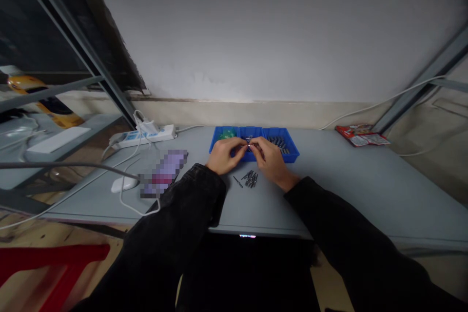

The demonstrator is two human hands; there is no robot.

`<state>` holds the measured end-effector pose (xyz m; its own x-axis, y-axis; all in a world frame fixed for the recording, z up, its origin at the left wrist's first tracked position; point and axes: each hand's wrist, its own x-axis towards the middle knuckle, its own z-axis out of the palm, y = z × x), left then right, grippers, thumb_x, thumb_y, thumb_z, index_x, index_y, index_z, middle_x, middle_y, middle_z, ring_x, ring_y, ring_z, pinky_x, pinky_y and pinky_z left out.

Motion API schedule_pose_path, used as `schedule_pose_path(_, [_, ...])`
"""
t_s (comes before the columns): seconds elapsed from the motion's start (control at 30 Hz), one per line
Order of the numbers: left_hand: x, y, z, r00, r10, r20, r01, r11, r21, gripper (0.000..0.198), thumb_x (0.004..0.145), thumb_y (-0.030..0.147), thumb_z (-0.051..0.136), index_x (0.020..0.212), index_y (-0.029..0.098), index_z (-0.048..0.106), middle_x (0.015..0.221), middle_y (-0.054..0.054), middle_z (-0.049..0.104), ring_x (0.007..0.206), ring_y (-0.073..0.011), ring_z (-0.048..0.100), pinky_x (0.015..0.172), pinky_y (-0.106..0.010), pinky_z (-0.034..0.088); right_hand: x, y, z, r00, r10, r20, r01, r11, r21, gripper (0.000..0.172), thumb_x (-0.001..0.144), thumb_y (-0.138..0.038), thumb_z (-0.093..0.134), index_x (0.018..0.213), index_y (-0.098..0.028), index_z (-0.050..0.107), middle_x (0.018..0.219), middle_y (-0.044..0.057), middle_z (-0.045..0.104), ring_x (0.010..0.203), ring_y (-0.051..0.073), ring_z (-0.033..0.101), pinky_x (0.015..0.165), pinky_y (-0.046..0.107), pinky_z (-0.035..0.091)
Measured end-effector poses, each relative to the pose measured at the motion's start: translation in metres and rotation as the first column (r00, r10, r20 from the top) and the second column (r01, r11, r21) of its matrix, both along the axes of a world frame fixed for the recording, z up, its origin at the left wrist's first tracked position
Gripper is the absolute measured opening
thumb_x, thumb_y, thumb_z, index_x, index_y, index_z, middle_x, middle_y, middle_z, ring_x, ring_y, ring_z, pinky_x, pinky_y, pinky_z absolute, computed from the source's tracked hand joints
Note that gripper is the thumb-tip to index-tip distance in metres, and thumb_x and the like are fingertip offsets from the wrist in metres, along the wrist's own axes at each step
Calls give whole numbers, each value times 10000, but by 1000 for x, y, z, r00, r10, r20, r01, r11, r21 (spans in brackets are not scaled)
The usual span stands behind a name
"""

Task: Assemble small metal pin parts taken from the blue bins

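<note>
My left hand and my right hand meet fingertip to fingertip just in front of a blue tray with three compartments. Both pinch a small metal part between them; it is too small to name. The tray's left compartment holds green pieces, the right one dark metal pins. A small heap of dark pins lies on the grey table below my hands, between my wrists.
A white power strip with plugs and cables lies at the back left. A white mouse and a blurred flat object sit left of my arm. Red packets rest at the back right. A red stool stands lower left.
</note>
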<state>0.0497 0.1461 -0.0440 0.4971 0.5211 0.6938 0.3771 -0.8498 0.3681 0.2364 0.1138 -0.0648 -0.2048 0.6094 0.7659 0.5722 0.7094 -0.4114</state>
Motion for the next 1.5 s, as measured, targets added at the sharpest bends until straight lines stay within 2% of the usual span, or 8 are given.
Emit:
schedule_pose_path(0.77, [0, 0, 0, 1000, 2, -9, -2, 1000, 9, 176, 983, 267, 572, 938, 146, 692, 798, -18, 687, 644, -97, 568, 642, -232, 478, 0, 0, 0, 1000, 2, 3, -2, 1000, -18, 160, 1035, -229, 429, 1007, -203, 585, 931, 40, 647, 781, 158, 583, 759, 313, 463])
schedule_pose_path(1.5, [0, 0, 0, 1000, 7, -15, -7, 1000, -5, 176, 981, 262, 570, 934, 146, 693, 792, -19, 686, 635, -99, 558, 636, -234, 471, 0, 1, 0, 1000, 4, -9, -4, 1000, -30, 160, 1032, -245, 440, 998, -207, 592, 929, 42, 647, 825, 172, 609, 770, 317, 459])
